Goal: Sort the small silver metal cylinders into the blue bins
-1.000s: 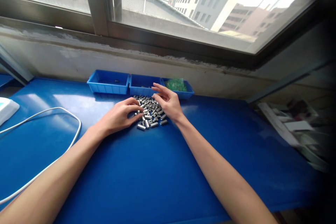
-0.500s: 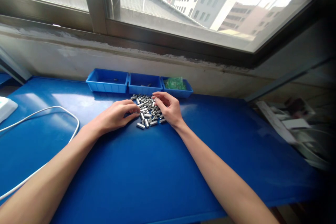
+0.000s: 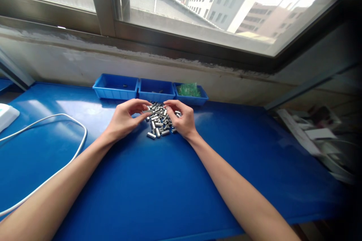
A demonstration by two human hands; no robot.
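Observation:
A pile of small silver metal hex standoffs [image 3: 157, 124], with some screws among them, lies on the blue tabletop [image 3: 152, 188]. My left hand [image 3: 126, 116] is at the left side of the pile, its thumb and fingers curled around what looks like one grey standoff near the thumb tip. At the pile's right side is my right hand [image 3: 182, 117], with fingers bent over the pieces and thumb and index tips a little apart. I see nothing held between those tips. Both hands cover some pieces at the pile's edges.
Behind the pile stand three blue bins: the left bin [image 3: 115, 92] with a small dark piece, the middle bin [image 3: 155, 96] with a few pieces, the right bin [image 3: 199, 101] with a green bag [image 3: 188, 89]. A white cable [image 3: 83, 139] curves across the left.
My left hand has moved slightly up along the pile and its thumb now sits by a grey piece. My right hand has come down from above the pile, its fingers less spread.

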